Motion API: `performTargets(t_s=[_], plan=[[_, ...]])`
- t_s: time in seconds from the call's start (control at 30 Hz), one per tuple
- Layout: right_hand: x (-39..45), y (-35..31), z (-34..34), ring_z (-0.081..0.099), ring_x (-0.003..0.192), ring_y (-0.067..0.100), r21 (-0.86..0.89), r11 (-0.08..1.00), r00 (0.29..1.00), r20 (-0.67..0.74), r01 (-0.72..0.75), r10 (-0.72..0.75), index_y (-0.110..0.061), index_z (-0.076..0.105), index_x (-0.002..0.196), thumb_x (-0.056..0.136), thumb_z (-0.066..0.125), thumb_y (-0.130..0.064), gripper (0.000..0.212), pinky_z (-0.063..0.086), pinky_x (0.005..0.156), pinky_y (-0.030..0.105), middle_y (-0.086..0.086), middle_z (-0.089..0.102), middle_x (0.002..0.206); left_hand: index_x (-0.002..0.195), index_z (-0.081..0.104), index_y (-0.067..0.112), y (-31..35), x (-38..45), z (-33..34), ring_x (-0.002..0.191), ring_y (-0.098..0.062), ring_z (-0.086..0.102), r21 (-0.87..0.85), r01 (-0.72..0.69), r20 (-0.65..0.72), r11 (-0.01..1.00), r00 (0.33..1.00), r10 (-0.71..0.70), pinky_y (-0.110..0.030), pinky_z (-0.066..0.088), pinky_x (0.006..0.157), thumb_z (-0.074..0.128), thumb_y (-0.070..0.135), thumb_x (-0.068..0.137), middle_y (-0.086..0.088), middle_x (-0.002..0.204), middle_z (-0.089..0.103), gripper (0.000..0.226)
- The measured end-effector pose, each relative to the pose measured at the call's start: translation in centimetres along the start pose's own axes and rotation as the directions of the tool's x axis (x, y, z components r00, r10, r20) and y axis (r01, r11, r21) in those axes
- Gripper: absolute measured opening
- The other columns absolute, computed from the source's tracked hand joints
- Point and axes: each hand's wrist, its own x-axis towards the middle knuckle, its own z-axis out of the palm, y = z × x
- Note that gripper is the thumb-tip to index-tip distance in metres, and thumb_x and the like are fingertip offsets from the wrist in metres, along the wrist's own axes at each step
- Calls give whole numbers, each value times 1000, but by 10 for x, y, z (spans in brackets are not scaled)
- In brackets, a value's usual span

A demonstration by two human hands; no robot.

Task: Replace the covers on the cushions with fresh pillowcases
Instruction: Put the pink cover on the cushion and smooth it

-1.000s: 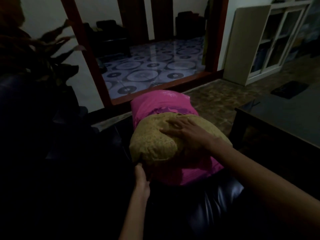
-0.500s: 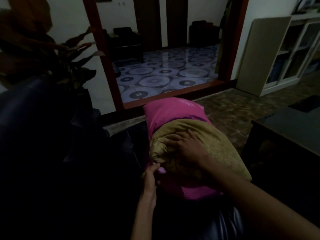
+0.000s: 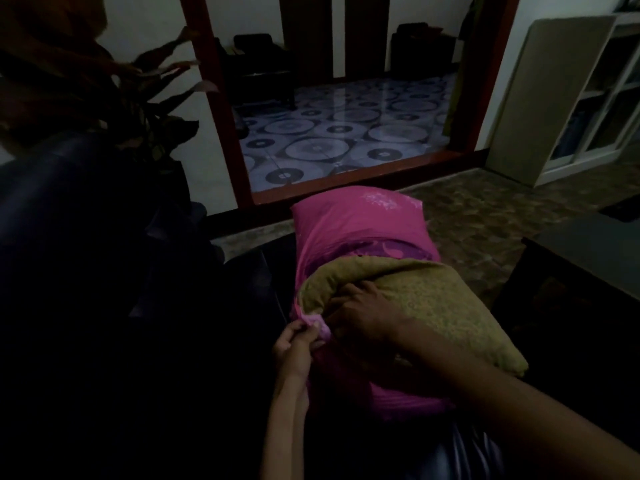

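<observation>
An olive-yellow cushion (image 3: 436, 299) lies on a dark sofa, its far end tucked inside a pink pillowcase (image 3: 353, 220). The near end of the cushion sticks out of the case's opening. My left hand (image 3: 298, 344) pinches the pink hem at the cushion's near-left corner. My right hand (image 3: 363, 313) lies on the cushion just beside it, fingers curled into the cushion's folded left edge. More pink fabric shows beneath my right forearm.
The dark leather sofa (image 3: 104, 271) fills the left and bottom. A dark low table (image 3: 588, 251) stands at the right. A leafy plant (image 3: 104, 84) rises at the upper left. Behind are a red-framed doorway (image 3: 346, 174) and a white glass-door cabinet (image 3: 588, 98).
My right hand slid from the cushion's top towards its left edge and curled into it. My left hand rose and took the pink hem. The camera view moved closer and shifted left.
</observation>
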Motion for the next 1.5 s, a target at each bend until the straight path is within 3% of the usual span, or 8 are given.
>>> performTargets(t_s=[0.1, 0.27, 0.4, 0.6, 0.73, 0.93, 1.17, 1.5], plan=[[5, 4, -16, 48, 125, 20, 72, 995, 981, 186, -73, 58, -31, 69, 116, 76, 41, -63, 58, 31, 98, 41, -9, 64, 126, 104, 66, -3, 3, 1, 7, 49, -4, 64, 41, -29, 22, 999, 999, 28, -12, 46, 45, 68, -7, 86, -11, 78, 69, 19], [8, 5, -25, 59, 117, 27, 211, 974, 990, 130, -83, 56, -23, 70, 113, 86, 65, -42, 34, 42, 94, 40, 4, 71, 115, 118, 54, -2, 12, 4, 19, 49, -5, 65, 144, -131, 62, 981, 990, 123, -14, 47, 44, 74, -11, 80, -10, 76, 69, 44], [-21, 2, -13, 60, 120, 32, 343, 939, 1000, 26, -25, 17, -17, 66, 131, 75, 77, -19, 58, 43, 104, 47, 11, 66, 128, 112, 60, 3, 6, 1, 15, 62, -14, 66, 286, -124, 58, 950, 992, 112, -15, 49, 46, 75, -4, 82, -10, 84, 70, 34], [-92, 17, -14, 30, 147, 36, -207, 976, 991, -129, -65, 38, -42, 19, 158, 66, 70, -66, 108, 17, 112, 73, 8, 34, 161, 97, 64, 6, -3, -4, 6, 71, -8, 64, 403, -257, 140, 878, 966, 218, -9, 49, 54, 72, 1, 87, -14, 106, 71, 14], [-108, 27, -15, 28, 150, 38, -260, 959, 991, -95, -114, 92, -49, 8, 157, 81, 67, -50, 96, 24, 104, 81, 3, 30, 164, 86, 67, 10, 0, -5, 4, 68, 0, 68, 477, -372, 264, 796, 925, 274, -16, 50, 64, 74, -1, 84, -10, 100, 74, 13], [-66, 52, -91, 34, 144, 27, -115, 968, 974, -74, -221, 214, -49, 38, 149, 69, 77, -42, 89, 28, 110, 47, -5, 33, 160, 94, 72, 20, 20, -6, 26, 87, 3, 61, 591, -758, 436, 275, 587, 682, -15, 48, 81, 64, -3, 74, 11, 95, 70, 31], [-72, 76, -100, 50, 127, 30, -19, 911, 898, -177, -411, 402, -41, 49, 143, 86, 65, -23, 62, 48, 89, 44, -2, 45, 145, 107, 71, 26, 48, 48, 24, 100, -22, 55, 274, -770, 956, -577, 154, 249, -33, 45, 78, 65, 31, 80, -4, 113, 57, 28], [-74, 83, -95, 58, 122, 24, -28, 923, 911, -174, -384, 374, -45, 40, 150, 91, 60, -26, 64, 45, 81, 37, -7, 53, 143, 112, 68, 18, 50, 62, 33, 102, -21, 59, 191, -693, 981, -695, 167, 103, -32, 34, 79, 57, 38, 74, -3, 117, 66, 44]])
